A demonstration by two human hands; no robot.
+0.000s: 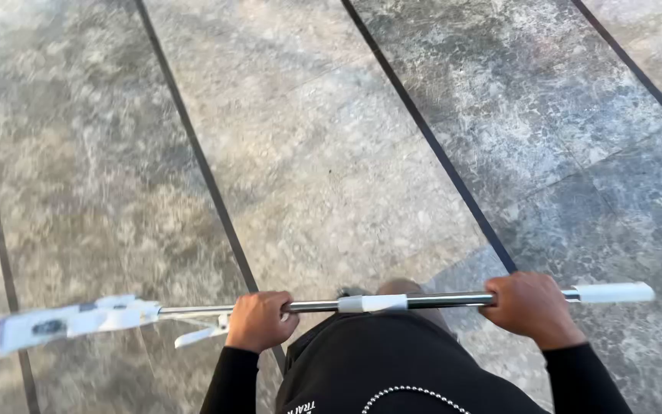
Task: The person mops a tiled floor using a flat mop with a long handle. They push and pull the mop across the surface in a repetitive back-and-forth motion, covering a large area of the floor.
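Both hands are on the mop handle (392, 302), which runs crosswise in front of the person at about waist height, nearly level. The left hand (260, 320) is clenched around the metal shaft close to the wringer lever (201, 334); the right hand (530, 307) is clenched around it near the white end grip (614, 292). A white collar (373, 303) sits on the shaft between them. Out to the left, the white flat mop head (63, 322) hangs blurred, and I judge it clear of the tiled floor (331, 153) rather than pressed to it, though the blur makes that hard to confirm.

For good handling, the wide spacing of the grips looks right: it gives leverage over a long pole with its weight at one end. The left grip, I'd say, carries most of the load, so it wants to stay firm and close to the head. Keeping the lever free of the fingers seems wise. A dark garment (392, 368) fills the bottom of the view.
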